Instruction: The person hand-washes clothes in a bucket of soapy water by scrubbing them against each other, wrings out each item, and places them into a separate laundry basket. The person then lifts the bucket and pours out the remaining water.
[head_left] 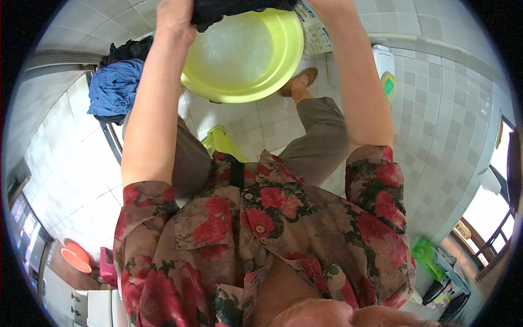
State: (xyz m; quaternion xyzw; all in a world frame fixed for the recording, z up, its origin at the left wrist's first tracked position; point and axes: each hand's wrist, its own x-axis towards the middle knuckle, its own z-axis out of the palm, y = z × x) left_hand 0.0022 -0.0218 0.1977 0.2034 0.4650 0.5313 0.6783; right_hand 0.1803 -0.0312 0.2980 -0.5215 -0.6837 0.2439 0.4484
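A dark, wet-looking cloth (242, 7) is stretched across the top of the picture, partly cut off by the edge. My left hand (176, 17) is closed at its left end, with the cloth bunched against the palm side. At the opposite end, my right hand (333, 7) is near the cloth, but its fingers lie outside the picture. Below the cloth stands a yellow-green basin (297, 46), holding cloudy, sudsy water (234, 52).
Blue clothing (115, 87) and black clothing (128, 50) are heaped at the left. A printed packet (316, 34) leans by the basin's right side. A green plastic stool (222, 143) is between my legs. A white container and green brush (388, 84) are at the right wall.
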